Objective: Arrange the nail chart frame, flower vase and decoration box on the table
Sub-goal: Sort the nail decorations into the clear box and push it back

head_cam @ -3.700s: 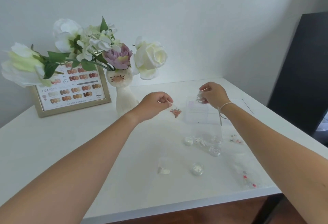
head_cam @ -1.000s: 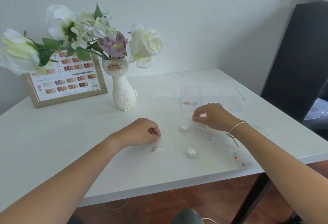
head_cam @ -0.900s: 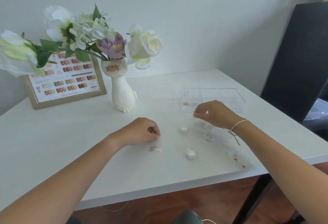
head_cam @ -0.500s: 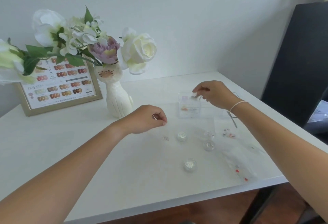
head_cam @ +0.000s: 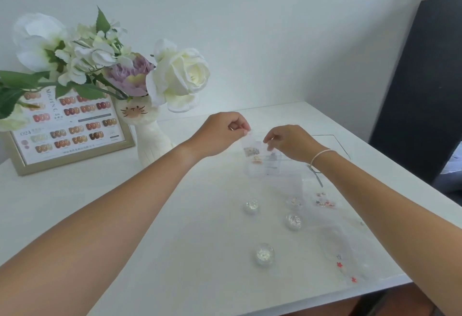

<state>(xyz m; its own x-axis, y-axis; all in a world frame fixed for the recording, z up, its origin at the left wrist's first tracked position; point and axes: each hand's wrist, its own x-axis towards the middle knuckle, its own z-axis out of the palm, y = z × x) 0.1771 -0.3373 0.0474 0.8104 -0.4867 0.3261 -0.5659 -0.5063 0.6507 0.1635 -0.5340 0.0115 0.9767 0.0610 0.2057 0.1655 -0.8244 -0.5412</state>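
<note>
Both hands have risen from the tabletop (head_cam: 140,228) since a second ago and now meet over the clear decoration box (head_cam: 275,165), which sits right of centre, well apart from the other task pieces. Against the back wall at far left leans the nail chart frame (head_cam: 72,128), and just beside it stands the white cat-shaped flower vase (head_cam: 152,140), its blooms hanging across the chart's upper half.

Above the box, the left hand (head_cam: 220,135) pinches the top edge of a small clear sachet (head_cam: 251,146) holding glittery bits; its grip is closed to a fingertip pinch. Close by, the right hand (head_cam: 292,143) has curled fingers, apparently nipping the sachet's other corner, though I cannot tell for sure. A pale bracelet (head_cam: 322,155) circles that wrist.

Nearer the front edge lie four little round glitter pots (head_cam: 265,254) and flat packets of red charms (head_cam: 325,201).

Judging by this, the step is loading the sachet into a box compartment. It likely goes best lowered upright and released low, so nothing spills
</note>
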